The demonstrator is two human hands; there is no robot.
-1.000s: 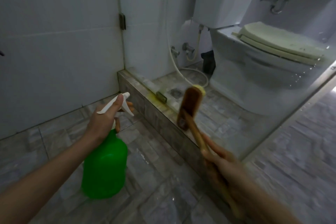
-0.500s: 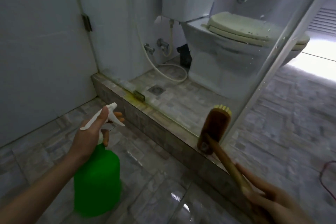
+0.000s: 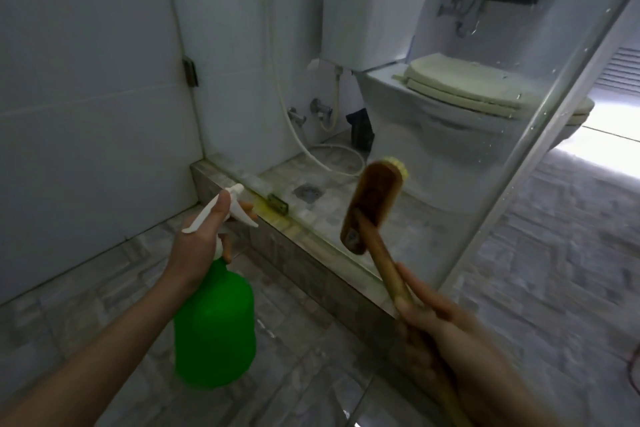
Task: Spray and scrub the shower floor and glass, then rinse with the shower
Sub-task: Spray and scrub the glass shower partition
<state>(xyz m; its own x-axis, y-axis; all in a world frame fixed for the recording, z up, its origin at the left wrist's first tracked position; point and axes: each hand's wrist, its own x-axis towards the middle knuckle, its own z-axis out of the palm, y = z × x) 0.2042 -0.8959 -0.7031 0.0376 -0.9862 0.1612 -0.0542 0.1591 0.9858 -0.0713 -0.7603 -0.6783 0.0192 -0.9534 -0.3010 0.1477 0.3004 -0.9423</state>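
Note:
My left hand [image 3: 199,246] grips the neck of a green spray bottle [image 3: 214,326] with a white trigger head, held upright above the wet tiled shower floor [image 3: 114,274]. My right hand [image 3: 446,326] holds the long wooden handle of a scrub brush [image 3: 372,204]. The brush head points up and away, its pale bristles facing the glass panel [image 3: 485,156]. Water drops speckle the glass. The brush head hangs over the low tiled curb [image 3: 311,260] that carries the glass.
Behind the glass stand a white toilet [image 3: 460,121] with a cream lid, its tank, a white hose [image 3: 298,135] looping on the floor and a floor drain [image 3: 306,191]. White wall tiles fill the left. A metal hinge [image 3: 189,71] sits on the glass edge. Bright light comes from the right.
The view has risen and shifted. The brush head has lifted from beside the curb to higher against the glass. The spray bottle stays in my left hand.

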